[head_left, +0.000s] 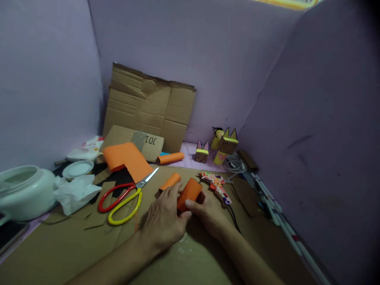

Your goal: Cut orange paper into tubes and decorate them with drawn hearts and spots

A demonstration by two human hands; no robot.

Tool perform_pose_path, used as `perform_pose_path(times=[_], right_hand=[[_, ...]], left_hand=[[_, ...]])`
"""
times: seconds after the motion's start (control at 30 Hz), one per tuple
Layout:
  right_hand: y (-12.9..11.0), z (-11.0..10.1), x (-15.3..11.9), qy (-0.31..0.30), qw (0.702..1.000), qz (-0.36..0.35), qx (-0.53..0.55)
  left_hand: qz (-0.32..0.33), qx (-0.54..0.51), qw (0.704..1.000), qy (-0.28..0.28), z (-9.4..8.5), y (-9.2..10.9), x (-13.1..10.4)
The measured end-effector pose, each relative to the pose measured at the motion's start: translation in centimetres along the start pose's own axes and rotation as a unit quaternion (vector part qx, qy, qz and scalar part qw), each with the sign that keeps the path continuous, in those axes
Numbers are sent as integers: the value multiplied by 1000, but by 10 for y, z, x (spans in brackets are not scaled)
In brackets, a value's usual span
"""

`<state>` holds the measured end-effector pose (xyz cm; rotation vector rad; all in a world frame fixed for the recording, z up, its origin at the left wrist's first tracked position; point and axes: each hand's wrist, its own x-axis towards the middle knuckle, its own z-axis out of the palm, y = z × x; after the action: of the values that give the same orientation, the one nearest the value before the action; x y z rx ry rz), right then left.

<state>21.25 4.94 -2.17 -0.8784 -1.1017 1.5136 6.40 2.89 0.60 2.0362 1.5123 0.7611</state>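
Note:
Between my hands is an orange paper-covered tube (190, 193), tilted over the cardboard. My right hand (208, 209) is closed on its right side, the thumb resting on its near face. My left hand (166, 215) curves around the tube's left side, its fingertips partly hidden behind it. A smaller orange roll (170, 181) lies just beyond my left fingers. To the left lie open scissors (130, 198) with one red and one yellow handle. A glue gun (216, 184) in a flowered pattern rests beyond my right hand, its dark cord running toward my right forearm.
Orange paper (129, 158) and another orange roll (171, 158) lie farther back. Cardboard animal figures (228, 144) stand near the wall. A white pot (28, 194) and crumpled tissue (77, 192) are at left. Cardboard sheets (151, 105) lean behind; white rods (282, 217) line the right side.

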Motion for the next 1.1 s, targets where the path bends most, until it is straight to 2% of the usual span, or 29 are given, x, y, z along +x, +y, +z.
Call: perform_pose_path(times=[0.23, 0.3, 0.37, 0.4, 0.43, 0.53, 0.6, 0.63, 0.7, 0.8, 0.87, 1.0, 1.1], right_hand=[[-1, 6, -2, 39, 997, -19, -63], [-2, 7, -4, 44, 997, -24, -58], [-4, 6, -5, 39, 999, -23, -29], [-5, 4, -6, 42, 999, -22, -10], [-6, 3, -6, 48, 999, -19, 7], [-7, 0, -4, 76, 996, -7, 54], [-7, 1, -3, 70, 994, -2, 83], [-7, 2, -3, 63, 994, -1, 92], [-7, 5, -4, 50, 994, -1, 96], [-8, 7, -7, 31, 997, -5, 77], [-9, 7, -9, 12, 998, -11, 60], [-11, 5, -12, -32, 999, -16, 12], [-13, 4, -12, -43, 999, -16, -29]], left_hand=[[7, -72, 997, 8, 12, -4, -1], [21, -95, 995, -5, 10, -3, 0], [53, -83, 995, -24, -5, -3, 5], [72, -54, 995, -34, -18, -6, 9], [64, -6, 998, -22, -33, -10, 12], [-57, 158, 985, 28, -79, -30, 19], [-98, 226, 969, 7, -95, -47, 17], [-104, 251, 962, -10, -96, -54, 14], [-74, 284, 955, -49, -89, -65, 9], [-69, 349, 934, -25, -73, -72, 4], [-87, 362, 928, -17, -68, -73, 6], [-148, 321, 935, -26, -75, -75, 16], [-178, 263, 948, -2, -86, -76, 20]])
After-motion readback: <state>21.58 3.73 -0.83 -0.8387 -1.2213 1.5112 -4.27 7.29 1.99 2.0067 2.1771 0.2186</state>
